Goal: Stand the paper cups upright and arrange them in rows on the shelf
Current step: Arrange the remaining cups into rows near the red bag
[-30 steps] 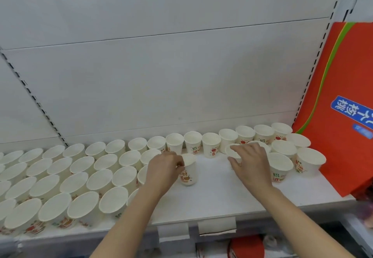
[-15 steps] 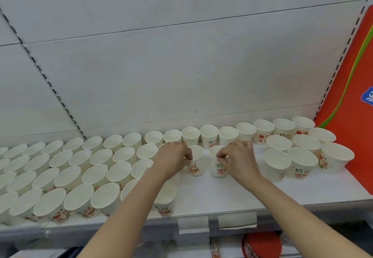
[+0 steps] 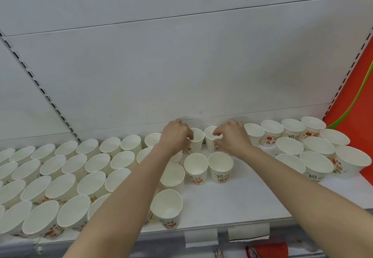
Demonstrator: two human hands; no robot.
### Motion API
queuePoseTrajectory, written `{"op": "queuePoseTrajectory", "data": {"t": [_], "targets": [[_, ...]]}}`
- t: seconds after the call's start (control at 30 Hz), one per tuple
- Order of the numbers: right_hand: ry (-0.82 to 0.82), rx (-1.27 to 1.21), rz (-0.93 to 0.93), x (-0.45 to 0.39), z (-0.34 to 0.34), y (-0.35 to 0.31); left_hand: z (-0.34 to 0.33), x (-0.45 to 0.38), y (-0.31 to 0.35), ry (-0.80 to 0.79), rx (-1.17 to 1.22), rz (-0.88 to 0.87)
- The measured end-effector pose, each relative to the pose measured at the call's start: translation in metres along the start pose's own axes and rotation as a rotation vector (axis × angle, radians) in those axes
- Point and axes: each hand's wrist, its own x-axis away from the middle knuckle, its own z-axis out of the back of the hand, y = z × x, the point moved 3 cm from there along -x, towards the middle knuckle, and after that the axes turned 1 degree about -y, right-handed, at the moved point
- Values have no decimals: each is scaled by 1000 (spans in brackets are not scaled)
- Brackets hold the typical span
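Both hands at frame centre, left hand (image 3: 175,136) and right hand (image 3: 232,138) each pinching a back-row paper cup (image 3: 196,140) on the shelf (image 3: 232,205); a hurried squeeze could topple neighbours.

Bare shelf (image 3: 242,199) open below and toward the wearer from the right hand (image 3: 232,138), running to the front edge. Blocked left of the left hand (image 3: 175,136) by packed rows of paper cups (image 3: 66,177). Hemmed in right of the right hand by a cup cluster (image 3: 314,157) and an orange panel (image 3: 361,88). Two cups (image 3: 210,167) standing just beneath both hands. Closed off beyond the fingertips by the white back wall (image 3: 181,76).
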Motion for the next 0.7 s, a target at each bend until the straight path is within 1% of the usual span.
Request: {"op": "queuePoseTrajectory", "data": {"t": [0.07,0.13,0.23,0.3,0.37,0.47,0.5,0.53,0.63,0.7], "targets": [[-11,36,33,-5,-11,0,-7,-5,0,-2,11,-8],[12,48,46,-6,-16,2,-12,-8,1,16,30,-26],[56,38,43,-7,-23,8,-17,-10,4,41,75,-44],[46,22,58,-8,-24,6,-17,-9,4,27,107,-41],[90,-94,54,-2,-15,3,-10,-2,3,58,189,-8],[269,-365,10,32,2,9,2,24,1,169,379,49],[291,-427,32,50,4,12,5,37,3,153,418,37],[278,-466,67,69,2,13,6,51,7,101,430,11],[244,-439,171,101,-10,13,2,71,18,-37,326,-57],[260,-447,181,101,-11,10,4,71,22,-30,302,-46]]}}
